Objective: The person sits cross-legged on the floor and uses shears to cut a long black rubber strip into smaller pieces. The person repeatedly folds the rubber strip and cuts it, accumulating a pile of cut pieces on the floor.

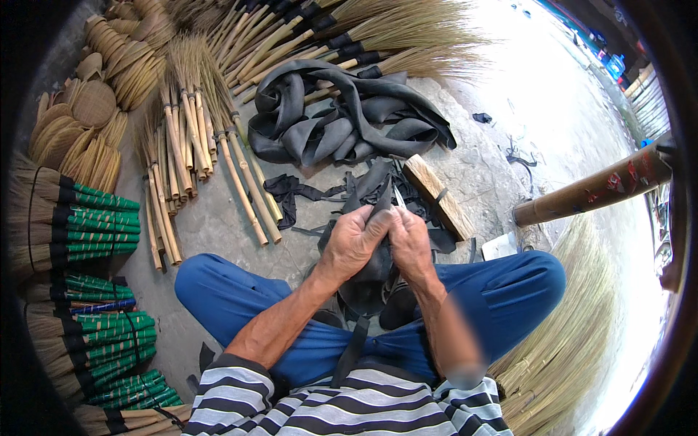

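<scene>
My left hand [352,243] pinches a black rubber strip [378,190] in front of my crossed legs. Against it, my right hand [411,245] is closed around a knife; only its narrow, bright blade [398,196] shows above the fingers, and the handle is hidden. The two thumbs nearly meet at the strip. More black rubber hangs below my hands, over my lap. Just beyond my right hand lies a wooden block [438,196] with a dark band around it. Black rubber scraps [291,195] are scattered on the concrete by my hands.
A heap of wide black rubber bands [349,112] lies ahead. Bamboo-handled brooms [190,138] spread at the far left, and green-handled broom bundles [105,225] line the left. Woven baskets [94,102] stand behind them. A thick brown pole [592,185] and loose straw [567,320] are at right.
</scene>
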Demonstrator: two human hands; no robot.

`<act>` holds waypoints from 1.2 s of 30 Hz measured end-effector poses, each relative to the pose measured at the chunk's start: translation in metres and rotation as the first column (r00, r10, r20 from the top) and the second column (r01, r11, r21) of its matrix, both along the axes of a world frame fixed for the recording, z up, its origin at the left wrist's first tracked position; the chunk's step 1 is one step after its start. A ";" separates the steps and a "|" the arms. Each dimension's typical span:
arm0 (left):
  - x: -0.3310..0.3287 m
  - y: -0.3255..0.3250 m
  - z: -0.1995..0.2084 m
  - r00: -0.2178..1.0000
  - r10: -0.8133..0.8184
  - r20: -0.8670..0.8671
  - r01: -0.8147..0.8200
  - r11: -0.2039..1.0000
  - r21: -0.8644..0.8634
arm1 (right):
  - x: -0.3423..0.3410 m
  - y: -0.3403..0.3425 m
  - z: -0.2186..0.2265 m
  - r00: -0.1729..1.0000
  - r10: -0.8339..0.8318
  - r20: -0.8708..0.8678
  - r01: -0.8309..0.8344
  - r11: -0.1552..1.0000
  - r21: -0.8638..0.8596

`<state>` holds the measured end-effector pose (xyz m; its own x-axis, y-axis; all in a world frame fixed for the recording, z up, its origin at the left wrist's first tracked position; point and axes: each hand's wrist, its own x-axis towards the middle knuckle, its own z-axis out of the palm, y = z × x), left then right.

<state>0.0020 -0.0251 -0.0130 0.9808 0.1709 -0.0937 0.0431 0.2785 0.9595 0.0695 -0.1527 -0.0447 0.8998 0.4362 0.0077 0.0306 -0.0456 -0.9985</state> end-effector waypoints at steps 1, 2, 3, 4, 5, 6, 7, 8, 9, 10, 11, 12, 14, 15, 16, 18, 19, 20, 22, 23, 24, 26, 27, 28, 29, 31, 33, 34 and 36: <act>-0.003 -0.003 0.003 1.000 0.018 0.003 -0.018 0.994 0.110 | 0.001 -0.001 0.001 0.986 0.024 -0.164 -0.004 0.993 0.120; -0.004 -0.005 0.007 0.999 0.032 0.008 -0.033 0.975 0.219 | 0.003 -0.001 0.002 0.929 0.045 -0.366 0.040 0.975 0.220; -0.003 -0.004 0.009 1.000 0.006 -0.017 -0.003 0.984 0.178 | 0.004 -0.003 0.005 0.932 0.067 -0.356 0.036 0.961 0.275; -0.002 -0.003 0.011 0.999 -0.022 -0.041 0.027 0.991 0.134 | 0.006 -0.007 0.007 0.917 0.071 -0.392 0.060 0.949 0.310; -0.001 -0.001 0.012 0.994 -0.051 -0.097 0.059 0.995 0.086 | 0.006 -0.010 0.009 0.913 0.137 -0.385 0.037 0.911 0.411; -0.003 0.000 0.014 0.989 -0.073 -0.132 0.088 0.990 0.109 | 0.010 -0.012 0.011 0.929 0.128 -0.348 -0.008 0.945 0.327; -0.003 -0.001 0.014 0.988 -0.077 -0.133 0.087 0.993 0.076 | 0.010 -0.013 0.013 0.964 0.085 -0.252 -0.031 0.977 0.210; -0.004 -0.001 0.015 0.986 -0.066 -0.156 0.073 0.996 0.045 | 0.010 -0.013 0.013 0.988 0.053 -0.147 -0.041 0.995 0.087; -0.004 -0.001 0.015 0.965 -0.040 -0.259 0.051 0.998 0.039 | 0.010 -0.013 0.014 0.998 0.017 -0.061 -0.021 0.998 -0.062; -0.005 -0.002 0.014 0.985 -0.038 -0.168 0.026 0.997 -0.070 | 0.010 -0.012 0.014 0.999 0.009 0.031 -0.006 0.997 -0.072; -0.006 -0.003 0.014 0.987 -0.018 -0.161 -0.007 0.988 -0.154 | 0.009 -0.010 0.014 0.995 -0.014 0.097 0.024 0.994 -0.105; -0.007 -0.003 0.014 0.991 -0.010 -0.132 -0.024 0.968 -0.249 | 0.008 -0.008 0.014 0.986 -0.034 0.163 0.056 0.990 -0.133; -0.005 -0.002 0.014 0.976 0.059 -0.210 -0.093 0.983 -0.160 | 0.008 -0.005 0.016 0.984 -0.052 0.171 0.077 0.987 -0.141; -0.003 -0.001 0.014 0.952 0.094 -0.291 -0.130 0.986 -0.108 | 0.008 -0.004 0.018 0.982 -0.061 0.179 0.088 0.985 -0.146; -0.002 0.001 0.014 0.964 0.117 -0.240 -0.139 0.987 -0.077 | 0.007 -0.004 0.021 0.984 -0.054 0.169 0.075 0.990 -0.120; 0.002 0.007 0.016 0.950 0.184 -0.252 -0.186 0.982 0.016 | 0.002 -0.005 0.027 0.988 -0.037 0.152 0.047 0.997 -0.063; 0.004 0.008 0.017 0.946 0.227 -0.230 -0.240 0.970 -0.029 | -0.001 -0.005 0.029 0.990 0.009 0.138 0.004 0.996 -0.094; 0.006 0.009 0.017 0.940 0.270 -0.208 -0.290 0.954 -0.073 | -0.004 -0.006 0.032 0.991 0.050 0.127 -0.035 0.992 -0.121; 0.008 0.011 0.017 0.922 0.339 -0.189 -0.368 0.918 -0.150 | -0.010 -0.006 0.037 0.985 0.117 0.126 -0.091 0.976 -0.196; 0.008 0.012 0.016 0.913 0.334 -0.234 -0.376 0.911 -0.170 | -0.011 -0.005 0.038 0.986 0.117 0.116 -0.098 0.982 -0.159; 0.009 0.013 0.014 0.906 0.327 -0.270 -0.385 0.901 -0.199 | -0.012 -0.005 0.038 0.988 0.117 0.096 -0.104 0.986 -0.133; 0.010 0.017 0.008 0.898 0.216 -0.384 -0.351 0.878 -0.326 | -0.013 -0.006 0.038 0.990 0.139 -0.012 -0.139 0.990 -0.028; 0.010 0.022 0.004 0.888 0.103 -0.448 -0.312 0.851 -0.423 | -0.014 -0.007 0.037 0.981 0.164 -0.099 -0.160 0.986 0.055; 0.010 0.025 -0.001 0.856 -0.001 -0.516 -0.300 0.812 -0.501 | -0.014 -0.008 0.036 0.964 0.195 -0.183 -0.171 0.975 0.139; 0.010 0.028 -0.006 0.864 -0.098 -0.493 -0.235 0.789 -0.568 | -0.015 -0.010 0.035 0.936 0.241 -0.258 -0.183 0.956 0.229; 0.011 0.031 -0.017 0.821 -0.231 -0.522 -0.185 0.758 -0.626 | -0.015 -0.011 0.031 0.918 0.240 -0.314 -0.146 0.944 0.296; 0.013 0.025 -0.027 0.826 -0.126 -0.550 -0.247 0.795 -0.553 | -0.014 -0.012 0.028 0.899 0.240 -0.365 -0.125 0.942 0.313; 0.014 0.023 -0.029 0.804 -0.065 -0.591 -0.297 0.818 -0.493 | -0.012 -0.011 0.028 0.891 0.237 -0.387 -0.121 0.946 0.300; 0.011 0.018 -0.029 0.891 -0.040 -0.453 -0.271 0.754 -0.598 | -0.007 -0.010 0.030 0.887 0.201 -0.416 -0.054 0.939 0.339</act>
